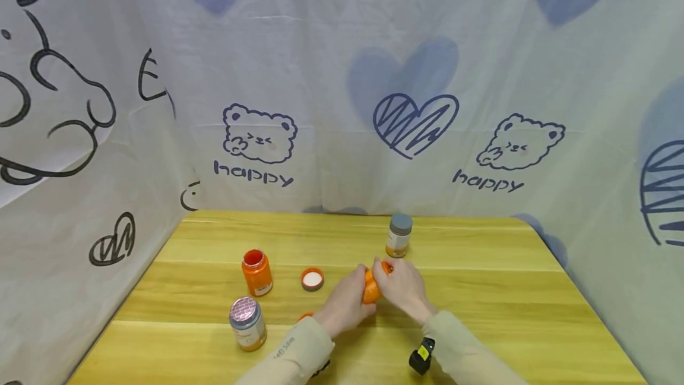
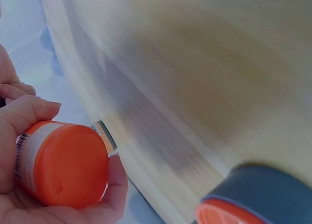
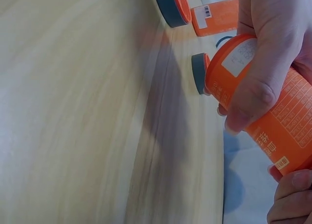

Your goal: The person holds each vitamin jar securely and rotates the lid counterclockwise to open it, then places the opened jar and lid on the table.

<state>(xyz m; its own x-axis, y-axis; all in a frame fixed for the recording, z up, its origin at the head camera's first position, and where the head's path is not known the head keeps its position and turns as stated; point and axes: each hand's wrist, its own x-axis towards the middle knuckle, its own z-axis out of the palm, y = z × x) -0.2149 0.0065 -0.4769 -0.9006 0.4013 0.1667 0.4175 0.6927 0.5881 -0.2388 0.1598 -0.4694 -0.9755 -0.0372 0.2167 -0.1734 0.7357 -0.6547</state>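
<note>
Both hands meet at an orange jar [image 1: 372, 289], held tilted above the table. My left hand [image 1: 346, 303] grips its body, the thumb along one side and fingers round the other. The jar's round base [image 2: 73, 165] faces the left wrist camera. At the opposite end, my right hand [image 1: 403, 287] has its fingers curled against the jar; they hide its mouth. In the right wrist view, the right hand [image 3: 295, 197] holds that end, while the left hand [image 3: 273, 53] wraps the printed body.
A lid [image 1: 312, 280] lies inside-up beside an open orange jar [image 1: 257, 275]. Another grey-and-orange lid [image 2: 258, 190] is near my left wrist. A jar with a pink patterned top [image 1: 248, 324] stands front left; a grey-lidded jar [image 1: 398, 235] stands behind my hands.
</note>
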